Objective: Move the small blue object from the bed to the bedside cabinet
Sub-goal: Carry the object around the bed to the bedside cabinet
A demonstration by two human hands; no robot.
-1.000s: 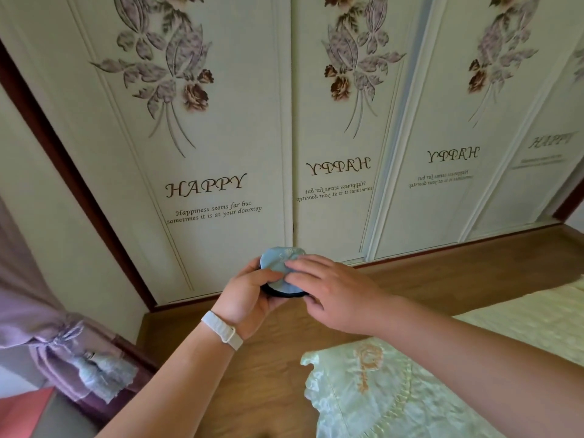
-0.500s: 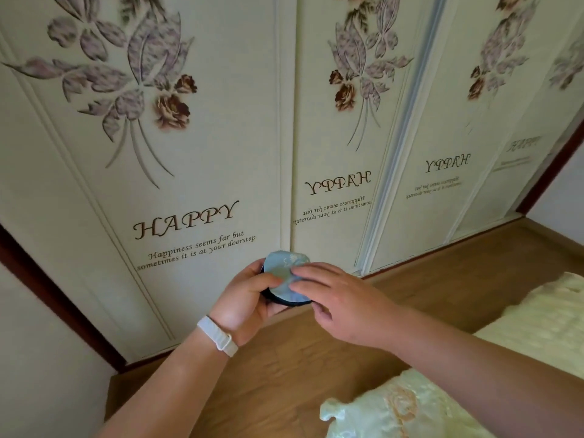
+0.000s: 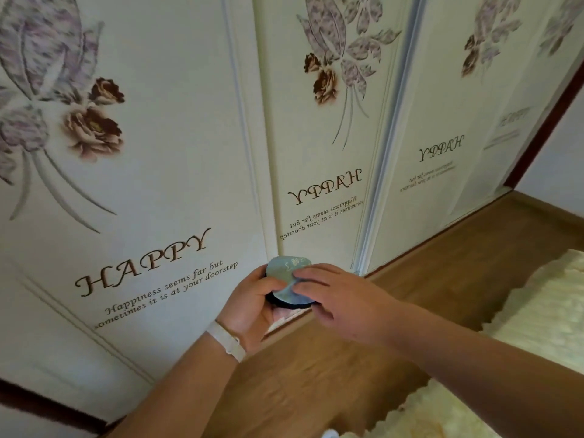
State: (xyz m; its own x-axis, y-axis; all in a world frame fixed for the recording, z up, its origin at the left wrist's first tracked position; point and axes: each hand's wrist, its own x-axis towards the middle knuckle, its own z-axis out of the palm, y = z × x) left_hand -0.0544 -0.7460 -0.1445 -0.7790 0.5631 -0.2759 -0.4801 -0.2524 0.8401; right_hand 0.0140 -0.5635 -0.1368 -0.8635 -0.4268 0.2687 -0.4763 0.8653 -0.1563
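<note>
The small blue object (image 3: 286,273) is a round, flat piece with a light blue top and a dark rim underneath. I hold it in the air in front of the wardrobe doors. My left hand (image 3: 252,306), with a white band on its wrist, grips it from below and the left. My right hand (image 3: 338,295) lies over its right side, fingers on the blue top. The cream bed cover (image 3: 537,314) shows at the lower right. No bedside cabinet is in view.
Cream sliding wardrobe doors (image 3: 177,153) with flower prints and "HAPPY" lettering fill the upper view. A wooden floor (image 3: 316,384) runs between the doors and the bed. A dark wooden frame (image 3: 543,121) edges the wardrobe at the right.
The view has swung right and closer to the wardrobe; the curtain at the left has left the frame. Both hands keep their hold on the blue object, now a bit nearer the doors.
</note>
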